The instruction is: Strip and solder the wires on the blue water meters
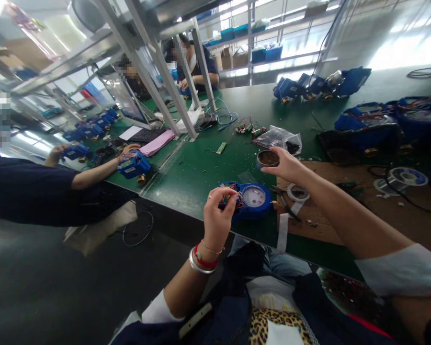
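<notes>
A blue water meter (260, 211) with a round dial lies near the front edge of the green table. My left hand (218, 211) is over its open wiring side, thumb and fingers pinched on thin wires (239, 197). Beyond the meter, my right hand (288, 165) grips a small round tin (267, 158) of brown stuff, probably flux, by its side. The tin's underside is hidden, so I cannot tell whether it touches the table.
Pliers (287, 203) and a tape roll (298, 192) lie on a cardboard sheet (323, 230), with a solder spool (402, 181) farther right. Several blue meters (366, 117) stand at the right. A small circuit board (221, 148) lies ahead. At left, a co-worker's arm (96, 175) reaches to another meter.
</notes>
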`<state>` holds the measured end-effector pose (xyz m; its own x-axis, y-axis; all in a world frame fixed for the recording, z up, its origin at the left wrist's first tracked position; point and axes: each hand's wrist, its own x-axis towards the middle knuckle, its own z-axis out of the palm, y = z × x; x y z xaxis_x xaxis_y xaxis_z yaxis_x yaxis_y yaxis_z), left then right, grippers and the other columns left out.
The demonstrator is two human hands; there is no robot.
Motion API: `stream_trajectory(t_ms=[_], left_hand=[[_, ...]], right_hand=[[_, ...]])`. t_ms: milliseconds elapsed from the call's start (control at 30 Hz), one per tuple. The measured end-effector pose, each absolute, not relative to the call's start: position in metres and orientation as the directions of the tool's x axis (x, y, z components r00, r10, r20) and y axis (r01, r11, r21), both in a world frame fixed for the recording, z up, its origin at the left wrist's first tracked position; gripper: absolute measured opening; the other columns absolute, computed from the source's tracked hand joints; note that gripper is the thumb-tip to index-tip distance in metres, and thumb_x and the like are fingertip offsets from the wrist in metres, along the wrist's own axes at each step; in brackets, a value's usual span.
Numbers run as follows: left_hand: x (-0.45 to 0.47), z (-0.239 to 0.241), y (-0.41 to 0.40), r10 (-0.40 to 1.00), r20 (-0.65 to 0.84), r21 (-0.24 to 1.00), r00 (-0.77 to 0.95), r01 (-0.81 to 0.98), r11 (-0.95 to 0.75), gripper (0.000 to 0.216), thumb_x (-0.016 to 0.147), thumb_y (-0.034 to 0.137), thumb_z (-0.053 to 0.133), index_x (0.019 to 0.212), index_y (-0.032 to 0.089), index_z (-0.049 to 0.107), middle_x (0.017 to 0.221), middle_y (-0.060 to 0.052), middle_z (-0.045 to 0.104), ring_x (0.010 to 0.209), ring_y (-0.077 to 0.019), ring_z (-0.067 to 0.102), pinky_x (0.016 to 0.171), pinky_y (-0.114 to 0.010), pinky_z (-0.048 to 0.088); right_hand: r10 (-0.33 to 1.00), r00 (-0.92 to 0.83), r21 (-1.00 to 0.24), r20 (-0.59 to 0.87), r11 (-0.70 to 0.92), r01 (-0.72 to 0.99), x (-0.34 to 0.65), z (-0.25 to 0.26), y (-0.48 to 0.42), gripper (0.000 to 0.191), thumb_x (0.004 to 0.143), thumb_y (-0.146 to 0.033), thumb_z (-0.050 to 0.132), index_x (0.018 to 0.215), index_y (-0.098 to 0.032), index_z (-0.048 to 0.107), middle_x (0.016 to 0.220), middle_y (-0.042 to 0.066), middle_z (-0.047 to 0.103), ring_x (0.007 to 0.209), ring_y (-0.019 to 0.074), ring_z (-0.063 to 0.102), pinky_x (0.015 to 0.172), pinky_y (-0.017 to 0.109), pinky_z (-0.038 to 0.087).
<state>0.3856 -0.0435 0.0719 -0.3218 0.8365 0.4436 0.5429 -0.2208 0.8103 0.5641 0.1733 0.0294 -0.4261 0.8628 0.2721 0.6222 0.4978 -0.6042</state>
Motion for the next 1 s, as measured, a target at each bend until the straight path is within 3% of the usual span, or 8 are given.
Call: stream_trajectory(t_ms=[100,200,367,600,800,1000], left_hand=[[0.385,0.077,-0.040,0.852,0.428,0.810,-0.302,0.546,-0.213,0.008,0.088,0.024,0.057,0.086,0.019,0.063,0.097,-0.006,0.064,0.098,-0.0195,0.059,0.091,-0.036,0.045],[0.386,0.082,-0.039,0.852,0.426,0.810,-0.305,0.548,-0.210,0.009,0.088,0.023,0.057,0.083,0.019,0.063,0.097,-0.006,0.064,0.098,-0.0199,0.058,0.090,-0.036,0.044],[0.390,0.087,-0.040,0.848,0.445,0.793,-0.286,0.567,-0.225,0.008,0.087,0.018,0.058,0.081,0.018,0.064,0.098,-0.006,0.062,0.099,-0.0194,0.057,0.091,-0.036,0.043],[0.398,0.087,-0.041,0.839,0.456,0.734,-0.298,0.659,-0.165,0.005,0.082,0.014,0.063,0.081,0.019,0.065,0.099,-0.006,0.058,0.100,-0.0207,0.053,0.090,-0.037,0.042],[0.401,0.085,-0.043,0.818,0.480,0.702,-0.317,0.699,-0.141,0.005,0.083,0.016,0.062,0.081,0.020,0.065,0.097,-0.006,0.057,0.101,-0.0206,0.052,0.091,-0.037,0.041],[0.392,0.079,-0.051,0.838,0.441,0.786,-0.320,0.588,-0.189,0.007,0.088,0.021,0.056,0.083,0.019,0.060,0.095,-0.005,0.062,0.099,-0.0190,0.056,0.095,-0.037,0.042]], right_hand=[[0.720,-0.521,-0.534,0.458,0.691,0.486,0.573,0.068,0.135,0.077,0.067,-0.041,0.076,0.131,-0.015,0.043,0.129,0.015,0.049,0.121,0.0319,0.048,0.106,0.046,0.038],[0.545,-0.644,-0.414,0.536,0.835,0.363,0.574,0.098,0.091,0.071,0.068,-0.031,0.076,0.129,-0.016,0.042,0.127,0.014,0.047,0.121,0.0299,0.047,0.105,0.044,0.041],[0.407,-0.737,-0.243,0.539,0.913,0.327,0.566,0.111,0.050,0.062,0.076,-0.013,0.064,0.131,-0.014,0.037,0.129,0.017,0.044,0.123,0.0291,0.043,0.107,0.043,0.039],[0.317,-0.796,-0.100,0.515,0.945,0.312,0.555,0.110,0.035,0.050,0.085,-0.012,0.051,0.133,-0.013,0.038,0.127,0.016,0.047,0.114,0.0293,0.047,0.102,0.046,0.043],[0.336,-0.798,-0.092,0.500,0.937,0.337,0.554,0.115,0.032,0.051,0.084,-0.012,0.053,0.134,-0.013,0.040,0.129,0.015,0.046,0.116,0.0284,0.046,0.105,0.043,0.040],[0.670,-0.483,-0.394,0.564,0.732,0.556,0.564,0.071,0.097,0.068,0.069,-0.027,0.072,0.129,-0.012,0.042,0.126,0.016,0.046,0.121,0.0318,0.045,0.105,0.046,0.039]])
